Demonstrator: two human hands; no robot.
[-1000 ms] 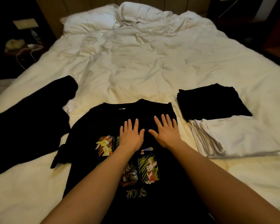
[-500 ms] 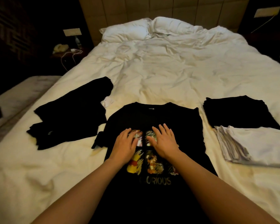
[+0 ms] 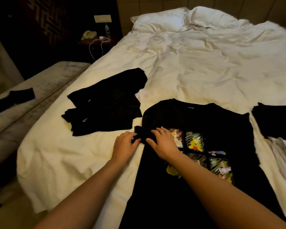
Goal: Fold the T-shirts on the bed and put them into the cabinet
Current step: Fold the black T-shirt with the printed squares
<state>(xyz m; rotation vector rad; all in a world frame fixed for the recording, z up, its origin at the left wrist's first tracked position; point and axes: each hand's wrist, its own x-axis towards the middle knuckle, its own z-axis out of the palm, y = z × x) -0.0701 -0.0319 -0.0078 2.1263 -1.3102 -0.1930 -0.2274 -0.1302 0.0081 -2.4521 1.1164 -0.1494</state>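
A black cotton T-shirt with square cartoon prints on its chest (image 3: 196, 123) lies face up and spread flat across the lower centre of the frame, near the foot of the white-sheeted bed (image 3: 205, 68), most likely laid out this way so its sides can be folded inward. Both hands meet at its bunched short sleeve (image 3: 139, 135) on the shirt's left-of-frame edge: the left hand (image 3: 125, 146) has its grip pinched on the sleeve end, while the right hand (image 3: 163, 142) lies on the cloth with fingers curled over it, seemingly to pull the sleeve straight before folding.

Just beyond, in the middle left of the frame, a loose pile of black garments (image 3: 106, 106) waits unfolded. At the right edge a folded black garment (image 3: 277, 121) sits beside a folded white one (image 3: 284, 156), apparently finished.

The bedding is rumpled, with two white pillows (image 3: 188, 19) at the top. A dark bedside stand (image 3: 96, 40) with a white cable stands at upper left, a pale upholstered bench (image 3: 40, 80) along the left. No cabinet is in view.
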